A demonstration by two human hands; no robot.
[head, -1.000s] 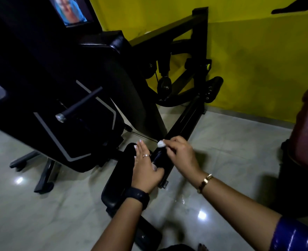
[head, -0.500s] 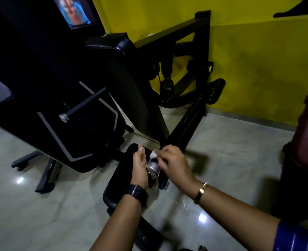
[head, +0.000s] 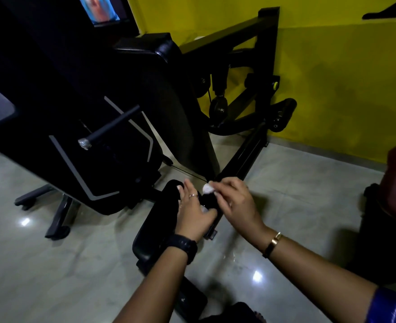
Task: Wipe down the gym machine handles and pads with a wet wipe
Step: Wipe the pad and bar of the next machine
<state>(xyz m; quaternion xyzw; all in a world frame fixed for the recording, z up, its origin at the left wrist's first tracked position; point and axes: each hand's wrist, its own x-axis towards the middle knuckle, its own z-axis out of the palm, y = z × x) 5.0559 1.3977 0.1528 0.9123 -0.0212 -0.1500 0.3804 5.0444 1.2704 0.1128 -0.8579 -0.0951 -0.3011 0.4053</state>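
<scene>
Reaching in from the bottom edge over a glossy floor [head: 75, 264], both forearms come fwd: blue sleeve [head: 390, 306] on the R arm, gold bracelet [head: 272, 244] on the R wrist, black watch [head: 183, 247] on the L wrist. L hand [head: 193, 213] lies on the machine's handle [head: 209, 201], thumb hooked across it. Its fingers [head: 187, 190] are fairly straight & point away along the handle, w/ a ring [head: 193, 195] on one. R hand [head: 235, 203] sits just R of it, fingers curled, fingertips [head: 215, 185] & thumb pinching a small white wet wipe [head: 207, 189]. Wipe is wadded, at the far end of the handle, right btwn the two hands' fingertips; can't tell if it presses on the grip or sits just above. Black seat pad [head: 157, 220] lies just L of the L fingers. Thin cable [head: 183, 171] runs just beyond the fingertips, off to the L. Black rail [head: 241, 157] stretches away from the R fingertips toward a yellow wall [head: 332, 66]. Farther off, up & L of the fingers, a 2nd bar [head: 113, 125] w/ silver end cap sticks out of the machine body.
</scene>
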